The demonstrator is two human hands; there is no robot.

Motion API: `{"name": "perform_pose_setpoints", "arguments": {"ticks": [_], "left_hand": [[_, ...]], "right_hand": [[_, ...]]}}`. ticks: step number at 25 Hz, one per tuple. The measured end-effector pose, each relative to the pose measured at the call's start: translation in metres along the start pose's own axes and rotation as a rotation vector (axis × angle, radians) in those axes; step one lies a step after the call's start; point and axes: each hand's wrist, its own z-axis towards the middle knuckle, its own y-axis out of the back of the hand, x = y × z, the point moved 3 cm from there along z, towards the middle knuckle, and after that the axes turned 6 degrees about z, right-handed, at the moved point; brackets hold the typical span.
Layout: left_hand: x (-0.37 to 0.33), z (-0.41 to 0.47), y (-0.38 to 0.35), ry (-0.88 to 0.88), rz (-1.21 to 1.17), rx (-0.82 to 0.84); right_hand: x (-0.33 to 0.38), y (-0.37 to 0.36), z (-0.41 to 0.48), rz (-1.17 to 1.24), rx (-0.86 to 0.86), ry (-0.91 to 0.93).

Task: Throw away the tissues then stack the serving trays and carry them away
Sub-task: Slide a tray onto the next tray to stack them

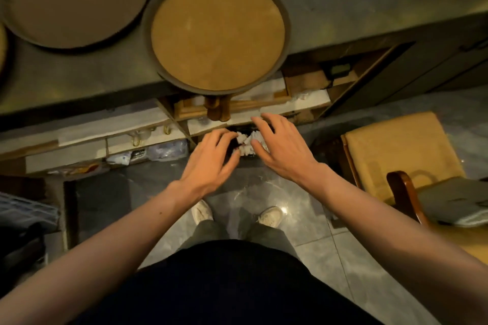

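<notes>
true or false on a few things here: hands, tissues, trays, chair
1. Both hands are at the white tissues below the counter edge. True: left hand and right hand flank them.
2. The round trays are already stacked. False: the near tray and the far tray lie side by side on the counter.
3. The near tray overhangs the counter's front edge. True.
4. The cushioned chair is on the person's left. False: it is on the right.

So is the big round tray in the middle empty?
Empty. The round tray on the counter shows only its bare brown base, nothing lying in it.
</notes>
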Motion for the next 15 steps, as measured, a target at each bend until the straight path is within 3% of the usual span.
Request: {"name": "perform_pose_setpoints", "arguments": {"ticks": [8,15], "left_hand": [[0.067,-0.019,0.097,-0.022,0.005,-0.170],[0.098,0.020,0.149,-0.071,0.018,-0.233]], "right_hand": [[0.082,0.034,0.049,-0.026,-0.156,-0.033],[0.107,0.060,0.095,-0.052,-0.299,-0.130]]}}
